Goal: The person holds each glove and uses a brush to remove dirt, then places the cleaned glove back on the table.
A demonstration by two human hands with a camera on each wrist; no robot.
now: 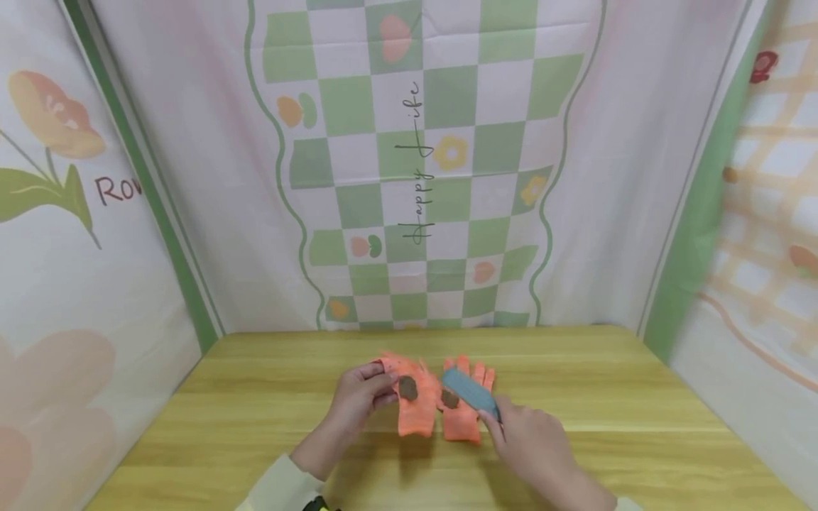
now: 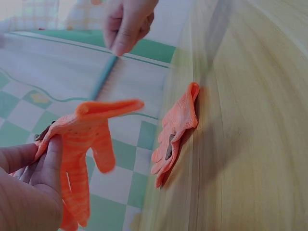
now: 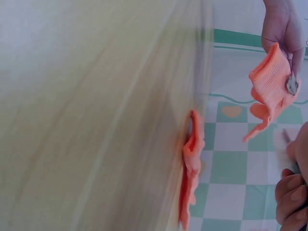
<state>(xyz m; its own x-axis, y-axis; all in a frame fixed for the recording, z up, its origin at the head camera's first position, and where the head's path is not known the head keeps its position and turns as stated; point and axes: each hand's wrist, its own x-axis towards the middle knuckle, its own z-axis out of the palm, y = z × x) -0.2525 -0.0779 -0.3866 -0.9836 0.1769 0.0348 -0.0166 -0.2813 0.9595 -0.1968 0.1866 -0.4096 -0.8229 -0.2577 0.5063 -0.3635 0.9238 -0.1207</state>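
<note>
My left hand (image 1: 361,394) pinches an orange knitted glove (image 1: 418,415) at its edge and holds it raised above the table. A dark brown patch (image 1: 407,387) sits on that glove. Beside it, a second orange glove (image 1: 461,428) lies on the table with its fingers pointing away from me and a similar brown patch (image 1: 450,399) on it. In my right hand (image 1: 537,440) I grip a blue-grey brush (image 1: 469,390) by its handle, above the second glove. In the left wrist view, bristles show blurred along one side of the brush (image 2: 103,77).
The wooden table (image 1: 255,426) reaches back to a curtain (image 1: 441,177) with a green and white check. Printed cloth hangs on the left side (image 1: 77,284) and the right side (image 1: 767,284).
</note>
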